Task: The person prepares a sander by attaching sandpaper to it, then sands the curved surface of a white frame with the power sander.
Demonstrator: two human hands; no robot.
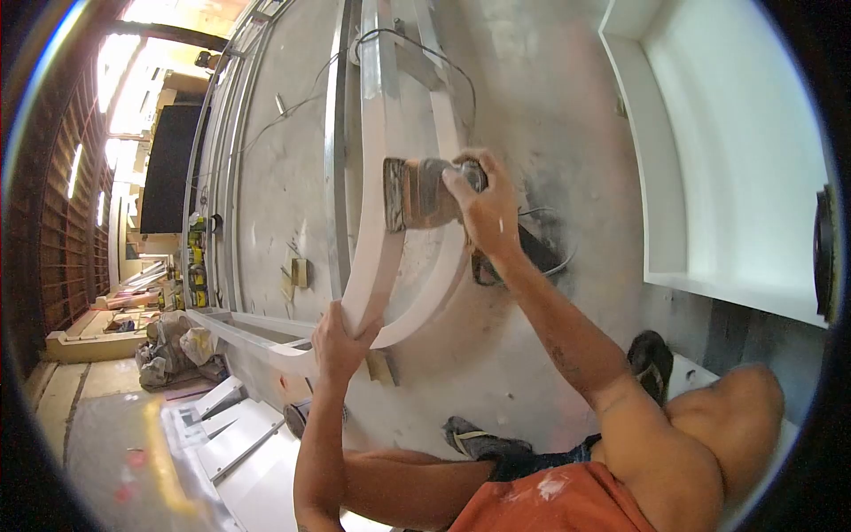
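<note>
My right hand (489,206) is wrapped round the back end of a dusty electric sander (430,195). The sander's flat pad rests against a pale, curved frame piece (372,275), which bends round at its near end and joins bare metal bars higher up. Lower on that same curve, my left hand (344,344) grips the frame, its thumb and fingers closed round the edge. A thin dark cable (465,75) loops over the upper part of the frame.
Long metal bars (335,133) lie on the grey floor (550,355) to the left. A white open box-like panel (727,151) stands at right. White panels (257,452) and a crumpled bag (173,350) sit lower left. Small wood blocks (301,273) lie near the frame.
</note>
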